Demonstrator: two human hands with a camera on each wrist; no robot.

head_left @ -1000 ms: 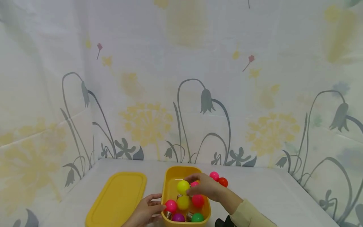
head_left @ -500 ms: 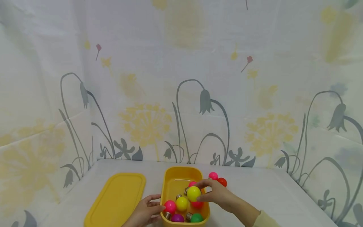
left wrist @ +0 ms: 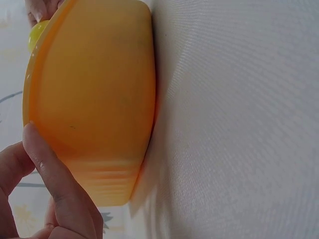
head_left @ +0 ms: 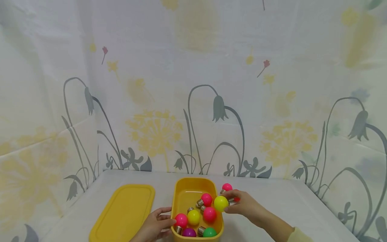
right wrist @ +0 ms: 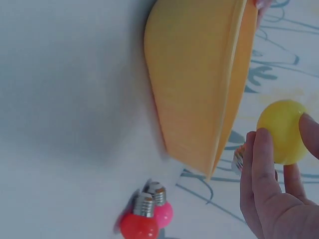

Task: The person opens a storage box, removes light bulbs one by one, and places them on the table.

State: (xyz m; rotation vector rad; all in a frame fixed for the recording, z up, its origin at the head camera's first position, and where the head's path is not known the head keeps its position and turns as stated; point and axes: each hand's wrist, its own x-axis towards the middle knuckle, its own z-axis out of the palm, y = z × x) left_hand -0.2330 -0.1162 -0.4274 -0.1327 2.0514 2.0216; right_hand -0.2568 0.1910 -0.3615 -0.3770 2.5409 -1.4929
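Observation:
My right hand (head_left: pixel 242 205) pinches a yellow toy light bulb (head_left: pixel 221 203) between thumb and fingers, in the air at the right rim of the yellow plastic box (head_left: pixel 185 192). In the right wrist view, this bulb (right wrist: pixel 282 130) is above the table and apart from the box wall. My left hand (head_left: pixel 155 224) holds the box's left rim near its front; the left wrist view has a fingertip on that rim (left wrist: pixel 29 99). Inside the box lie several bulbs, including a second yellow bulb (head_left: pixel 193 217), a purple bulb (head_left: pixel 189 232) and a green bulb (head_left: pixel 209 232), plus pink ones.
A flat yellow lid (head_left: pixel 124 211) lies on the white table to the left of the box. Right of the box, a pink bulb (head_left: pixel 227 187) and a red bulb (right wrist: pixel 139 226) lie together. A flower-printed cloth (head_left: pixel 169 84) hangs behind the table.
My right hand has carried the yellow bulb rightward, from over the box's middle to its right rim. The pink bulbs beneath have come into view. My left hand stays on the box.

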